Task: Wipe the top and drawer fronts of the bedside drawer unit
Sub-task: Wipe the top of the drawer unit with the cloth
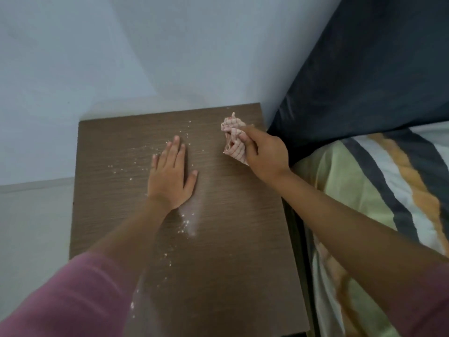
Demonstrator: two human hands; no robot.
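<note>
The brown wood-grain top of the bedside drawer unit fills the middle of the view. White powder and crumbs are scattered across it, thickest in a streak below my left hand. My left hand lies flat on the top, palm down, fingers apart. My right hand is closed around a bunched white cloth with red stripes, held at the far right corner of the top. The drawer fronts are out of view.
A pale wall runs behind and to the left of the unit. A dark blue headboard and a bed with a striped cover press close along the right side. Light floor shows at the left.
</note>
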